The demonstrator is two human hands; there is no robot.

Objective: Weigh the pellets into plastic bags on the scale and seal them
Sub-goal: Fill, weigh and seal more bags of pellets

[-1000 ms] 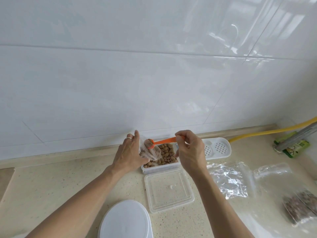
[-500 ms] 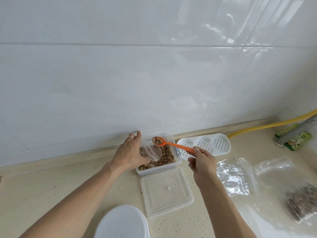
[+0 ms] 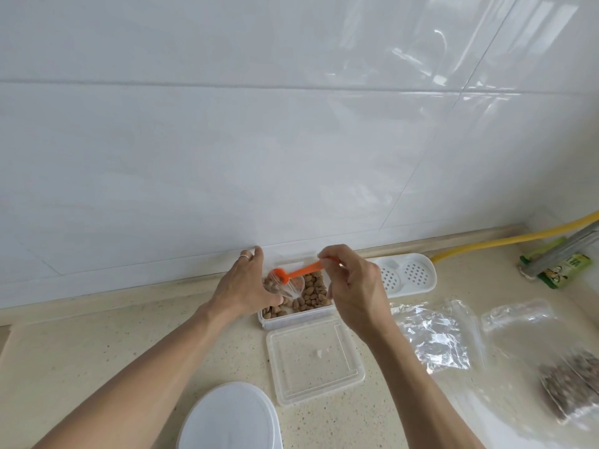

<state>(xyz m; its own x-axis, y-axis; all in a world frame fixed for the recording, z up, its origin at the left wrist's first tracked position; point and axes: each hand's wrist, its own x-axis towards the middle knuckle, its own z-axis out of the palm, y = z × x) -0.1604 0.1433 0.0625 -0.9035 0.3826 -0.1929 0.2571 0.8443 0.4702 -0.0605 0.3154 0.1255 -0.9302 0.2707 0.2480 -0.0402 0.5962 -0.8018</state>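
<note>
A clear plastic box [image 3: 293, 318] of brown pellets [image 3: 312, 293] stands by the wall. My left hand [image 3: 244, 283] holds a small clear plastic bag [image 3: 290, 286] open over the box. My right hand [image 3: 351, 286] pinches the handle of an orange spoon [image 3: 299, 272], whose bowl is tipped into the bag's mouth. A white oval scale [image 3: 228, 418] sits near the front edge.
The box's clear lid [image 3: 312, 358] lies in front of it. A white perforated tray [image 3: 405, 275] sits behind my right hand. Empty clear bags [image 3: 436, 335] and a bag with dark pellets [image 3: 573, 387] lie at right. A yellow hose [image 3: 505, 238] runs along the wall.
My right hand lifted the loaded spoon from the box and swung it left, tipping it into the bag held by my left hand.
</note>
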